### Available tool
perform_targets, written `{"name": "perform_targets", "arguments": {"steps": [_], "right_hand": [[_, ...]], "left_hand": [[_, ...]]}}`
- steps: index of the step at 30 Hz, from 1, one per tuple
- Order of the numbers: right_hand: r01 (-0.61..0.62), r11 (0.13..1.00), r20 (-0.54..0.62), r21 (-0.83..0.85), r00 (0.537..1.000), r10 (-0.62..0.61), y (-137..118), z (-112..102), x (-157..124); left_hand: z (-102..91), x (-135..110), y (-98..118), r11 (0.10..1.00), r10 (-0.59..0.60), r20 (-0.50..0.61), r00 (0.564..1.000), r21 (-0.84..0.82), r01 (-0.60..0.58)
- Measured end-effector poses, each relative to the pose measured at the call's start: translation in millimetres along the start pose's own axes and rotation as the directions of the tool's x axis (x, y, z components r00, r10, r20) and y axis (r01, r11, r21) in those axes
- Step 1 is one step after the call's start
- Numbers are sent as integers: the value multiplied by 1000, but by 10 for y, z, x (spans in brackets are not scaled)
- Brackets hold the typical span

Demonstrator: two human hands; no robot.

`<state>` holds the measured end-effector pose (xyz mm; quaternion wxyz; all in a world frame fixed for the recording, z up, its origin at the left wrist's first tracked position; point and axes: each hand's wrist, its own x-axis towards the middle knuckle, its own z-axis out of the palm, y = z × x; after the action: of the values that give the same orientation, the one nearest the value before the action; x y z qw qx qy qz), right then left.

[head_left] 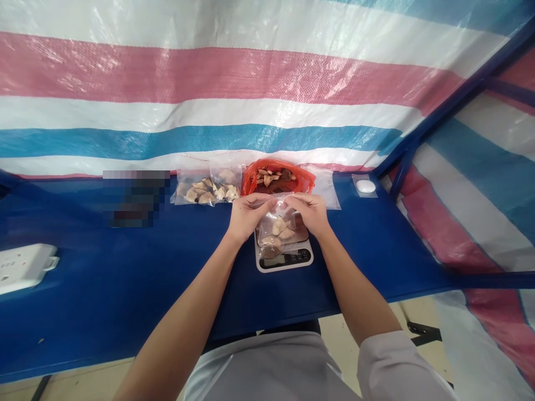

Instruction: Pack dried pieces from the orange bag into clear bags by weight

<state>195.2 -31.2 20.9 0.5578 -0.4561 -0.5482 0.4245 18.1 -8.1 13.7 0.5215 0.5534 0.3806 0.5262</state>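
- scale (284,260) sits nearest, on the blue table (125,289)
- clear bag (276,229) of pale slices rests on it, long axis 12-to-6, mouth at 12
- left hand (246,214) at 9 and right hand (311,211) at 3 pinch that mouth, fingers narrow, both equally close
- orange bag (251,181) just behind, at 12

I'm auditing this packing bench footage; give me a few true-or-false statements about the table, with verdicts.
The left hand and right hand both grip the clear bag. True.
The clear bag rests on the scale. True.
The orange bag lies nearer the person than the scale. False: it is behind the scale, toward the tarp.
The white power strip sits at the right end of the table. False: it is at the left.
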Motion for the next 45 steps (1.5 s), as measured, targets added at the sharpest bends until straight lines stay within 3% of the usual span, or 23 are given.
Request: {"name": "perform_targets", "arguments": {"steps": [10, 14, 27, 40, 45], "right_hand": [[14, 1000, -42, 7, 999, -14, 83, 16, 13], [16, 1000, -74, -18, 997, -18, 37, 4, 14], [18, 1000, 8, -2, 1000, -18, 122, 8, 27], [-15, 996, -54, 93, 998, 20, 121, -52, 99], [-83, 989, -61, 122, 994, 91, 135, -32, 103]], "left_hand": [[-1, 5, 12, 1000, 2, 6, 1000, -3, -2], [-45, 40, 4, 999, 16, -39, 999, 48, -14], [-66, 78, -17, 994, 67, -65, 996, 88, -62], [-101, 153, 104, 998, 19, 48, 999, 54, -21], [-96, 211, 136, 997, 34, 110, 993, 70, -42]]}}
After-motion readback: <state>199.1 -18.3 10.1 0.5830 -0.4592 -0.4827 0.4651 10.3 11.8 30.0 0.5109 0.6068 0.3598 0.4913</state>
